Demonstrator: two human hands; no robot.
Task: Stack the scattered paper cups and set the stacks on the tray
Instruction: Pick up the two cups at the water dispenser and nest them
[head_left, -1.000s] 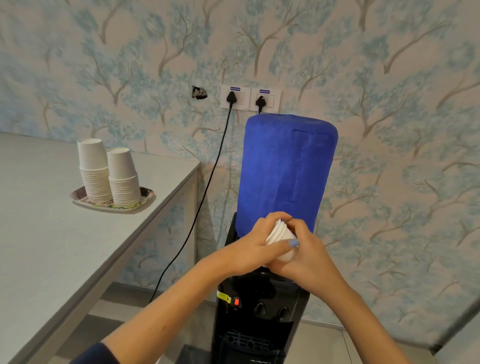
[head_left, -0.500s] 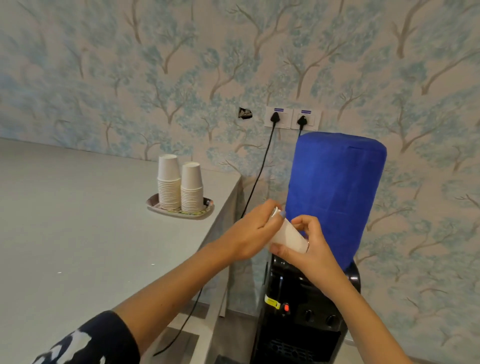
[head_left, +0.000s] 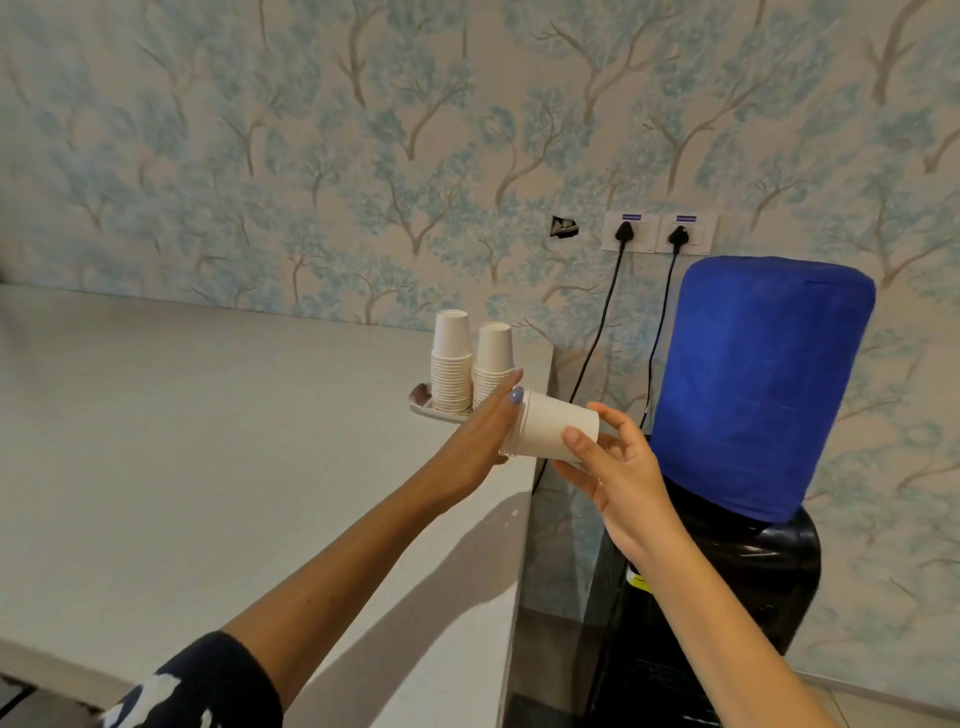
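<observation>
Here, cups in hand: a short nested stack of white paper cups (head_left: 553, 431) lies on its side in the air, rims to the left, base to the right, just near of the tray.
Handling: likely very light and thin-walled, easy to crush or pull apart; best taken lightly around the sides, or steadied at both ends as now.
Left hand (head_left: 480, 434): arm stretched forward over the table edge, fingers extended and loosely curled at the rim end, touching the cups; how firmly it grips I cannot tell.
Right hand (head_left: 610, 467): palm turned up, half-open, thumb and fingertips pinching the base end.
Tray (head_left: 422, 402): at the far right corner of the grey table (head_left: 208, 441), already carrying two upright stacks (head_left: 470, 366) side by side.
Right of the table: a water dispenser with a blue cover (head_left: 758, 384).
</observation>
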